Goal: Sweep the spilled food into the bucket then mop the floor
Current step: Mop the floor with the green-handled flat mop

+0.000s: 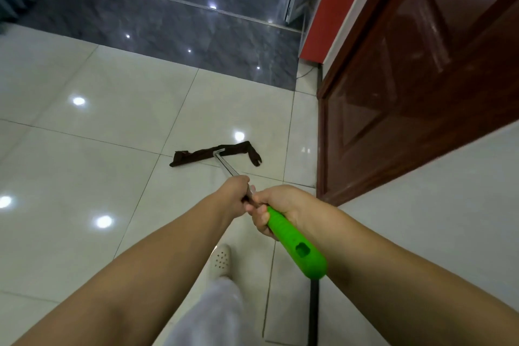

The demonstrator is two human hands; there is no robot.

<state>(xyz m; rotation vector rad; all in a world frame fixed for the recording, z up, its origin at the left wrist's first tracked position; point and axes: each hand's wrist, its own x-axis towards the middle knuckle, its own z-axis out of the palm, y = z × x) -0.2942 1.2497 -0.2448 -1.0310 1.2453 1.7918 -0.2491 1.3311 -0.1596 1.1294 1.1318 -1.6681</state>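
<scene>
Both hands grip the mop — left hand on the shaft, right hand at the green handle — head on the floor.

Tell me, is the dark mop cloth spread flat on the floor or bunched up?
Mostly spread: the mop cloth lies in a long flat strip across the white tile floor, with only its right end folded down.

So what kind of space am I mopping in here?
Probably an indoor hallway or entrance: glossy pale floor tiles, a dark stone step, and a wooden door beside the mop.
</scene>
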